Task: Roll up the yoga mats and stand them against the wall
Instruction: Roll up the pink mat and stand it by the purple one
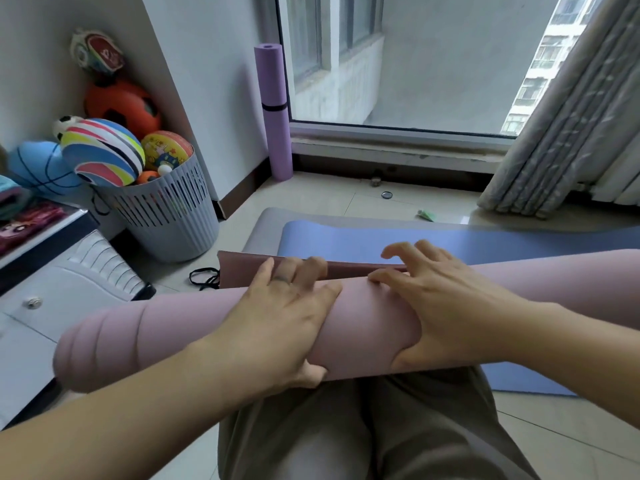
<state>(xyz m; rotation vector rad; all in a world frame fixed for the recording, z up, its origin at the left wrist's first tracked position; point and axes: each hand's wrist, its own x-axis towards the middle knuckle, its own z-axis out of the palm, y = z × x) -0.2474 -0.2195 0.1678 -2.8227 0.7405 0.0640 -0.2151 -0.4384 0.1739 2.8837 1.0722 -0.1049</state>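
- Head view, centre of the frame: the pink mat (173, 323), almost fully rolled, lies across the person's lap, its layered end pointing to the lower left and its other end running off the right edge.
- The left hand (280, 317) has a closed grip on the roll, with the fingers spread over the top and the thumb tucked under the near side.
- The right hand (446, 313) sits just beside it. Its grip also wraps the roll: the bent fingertips press the far edge and the thumb hooks beneath.
- Just beyond the roll, a blue mat (381, 240) lies flat on a grey mat (263, 220), covering the floor between the person and the window wall.
- At upper centre, a purple mat (273, 112), rolled and banded with a black strap, stands upright in the corner by the window.
- At left, a slatted basket (166, 209) heaped with balls stands against the wall, with a black band (204, 277) on the floor near it.
- A white cabinet (52, 306) fills the lower left and a curtain (554, 133) hangs at the upper right.
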